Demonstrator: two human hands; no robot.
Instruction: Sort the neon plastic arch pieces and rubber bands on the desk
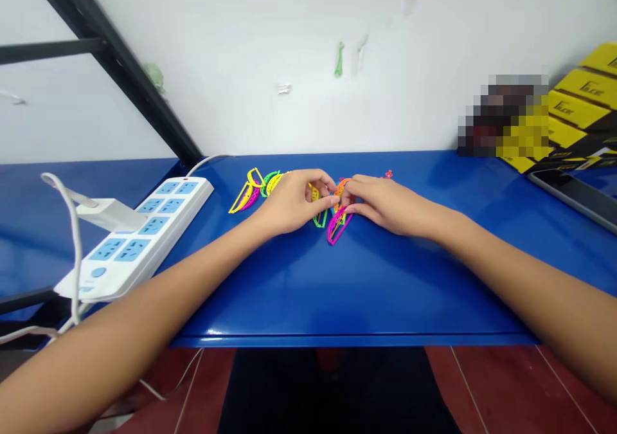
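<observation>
My left hand (pixel 296 204) is over the blue table with thumb and fingers curled into a pinch, the tips close to an orange openwork plastic piece (pixel 340 188). What lies between those tips is too small to make out. Facing it, my right hand (pixel 380 204) has its fingers closed at the upper end of a magenta curved plastic piece (pixel 332 233), which slants down toward me. A green piece (pixel 320 220) shows under the left fingers. Left of that hand lie yellow (pixel 240 201), magenta and green pieces of similar shape, partly covered by the hand.
A white power strip (pixel 139 247) with a plugged-in charger (pixel 108 214) stands at the left by a black metal frame (pixel 130 74). A small red piece (pixel 388 174) lies behind my right hand. A phone (pixel 573 196) and stacked yellow-black boxes (pixel 581 107) are at the right.
</observation>
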